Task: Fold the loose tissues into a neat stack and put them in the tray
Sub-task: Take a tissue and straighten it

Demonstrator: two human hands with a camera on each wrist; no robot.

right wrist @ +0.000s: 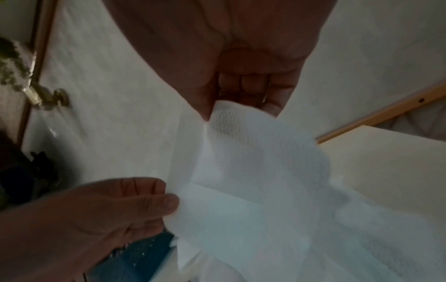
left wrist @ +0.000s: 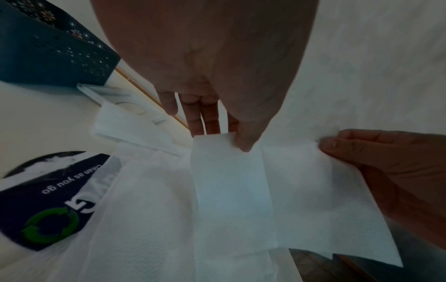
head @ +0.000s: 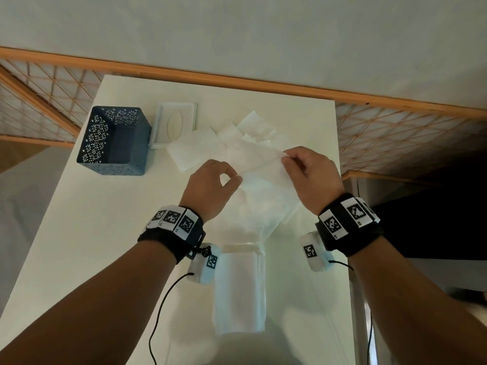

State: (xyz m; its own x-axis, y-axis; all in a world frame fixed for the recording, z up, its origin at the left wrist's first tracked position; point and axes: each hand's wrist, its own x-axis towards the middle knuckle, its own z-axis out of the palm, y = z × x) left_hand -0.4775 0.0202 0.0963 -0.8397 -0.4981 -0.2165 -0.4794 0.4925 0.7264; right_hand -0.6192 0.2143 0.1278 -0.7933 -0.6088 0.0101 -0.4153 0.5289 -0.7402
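Tissue hangs above the white table, pinched at its top corners by the left hand and right hand. Loose tissues lie beyond, near the blue tray.

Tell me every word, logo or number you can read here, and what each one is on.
"clean as you go": on the dark label in the left wrist view, seen upside down.
Green circular-arrow logo, with large letters beside it cut off and unreadable: same label.
Black-and-white square codes with tiny digits, too small to read: wrist bands.
Tissues and blue tray: no text.
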